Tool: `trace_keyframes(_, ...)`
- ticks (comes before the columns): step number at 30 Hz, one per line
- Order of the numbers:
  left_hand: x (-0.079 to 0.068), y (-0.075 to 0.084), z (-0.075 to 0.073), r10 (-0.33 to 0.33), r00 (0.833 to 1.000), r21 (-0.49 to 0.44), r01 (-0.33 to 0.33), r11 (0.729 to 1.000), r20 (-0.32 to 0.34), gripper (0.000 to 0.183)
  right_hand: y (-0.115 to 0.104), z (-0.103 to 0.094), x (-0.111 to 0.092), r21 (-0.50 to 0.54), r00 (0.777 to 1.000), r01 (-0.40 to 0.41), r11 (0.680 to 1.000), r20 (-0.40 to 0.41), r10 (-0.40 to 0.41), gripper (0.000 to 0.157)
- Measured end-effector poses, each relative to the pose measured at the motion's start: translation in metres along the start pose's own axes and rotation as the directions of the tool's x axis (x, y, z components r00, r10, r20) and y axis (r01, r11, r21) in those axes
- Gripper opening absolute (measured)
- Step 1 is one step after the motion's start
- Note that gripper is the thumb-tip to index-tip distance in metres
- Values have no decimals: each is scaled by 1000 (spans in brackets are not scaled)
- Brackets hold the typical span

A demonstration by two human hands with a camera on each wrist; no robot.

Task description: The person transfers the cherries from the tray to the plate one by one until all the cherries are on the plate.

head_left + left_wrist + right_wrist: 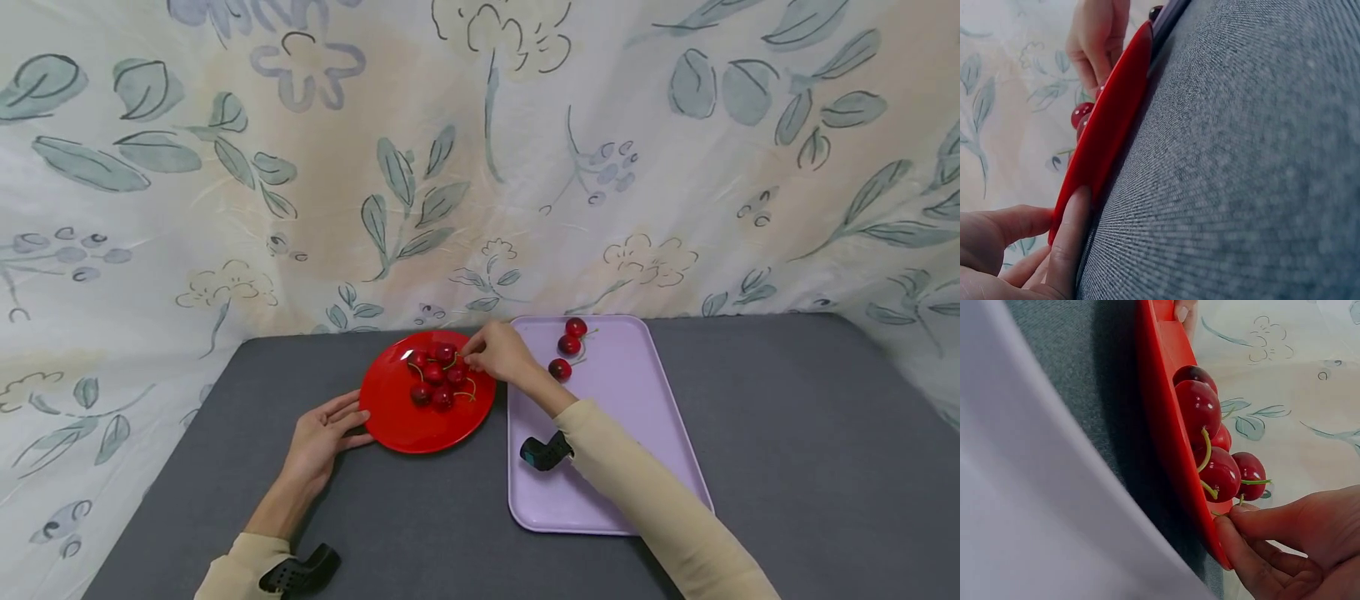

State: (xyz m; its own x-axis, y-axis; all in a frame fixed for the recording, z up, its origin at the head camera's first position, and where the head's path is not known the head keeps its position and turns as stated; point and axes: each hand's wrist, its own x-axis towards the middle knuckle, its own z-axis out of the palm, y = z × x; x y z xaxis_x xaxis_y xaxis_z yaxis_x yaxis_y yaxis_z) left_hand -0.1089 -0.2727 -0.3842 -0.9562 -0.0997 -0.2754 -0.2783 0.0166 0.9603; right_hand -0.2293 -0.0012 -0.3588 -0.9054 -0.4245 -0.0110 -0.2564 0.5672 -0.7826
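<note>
A round red plate (420, 433) carries several dark red cherries (433, 372), some with green stems. My left hand (318, 437) holds its left rim; in the left wrist view the thumb and a finger (1071, 237) lie on opposite sides of the rim. Over the plate's right side, my right hand (497, 352) pinches a thin green cherry stem (1219, 514) between thumb and forefinger. Close by in the right wrist view are glossy cherries (1219, 475) on the plate. Which cherry that stem belongs to, I cannot tell.
Right of the plate lies a lilac tray (622, 400) with 3 cherries (568, 344) near its far left corner; my right forearm crosses it. Grey cloth (420, 525) covers the table. Behind hangs a floral-patterned curtain (337, 208).
</note>
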Motion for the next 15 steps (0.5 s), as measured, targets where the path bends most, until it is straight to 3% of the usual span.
trace_keyframes(11,0,-2,-1,4,1000,-16,-4,1000,6,52,-3,1,-1,-115,1000,15,993,22,-13,11)
trace_keyframes(15,0,-3,0,3,1000,-18,-3,1000,2,51,-3,1,-1,-110,1000,3,994,13,-2,11)
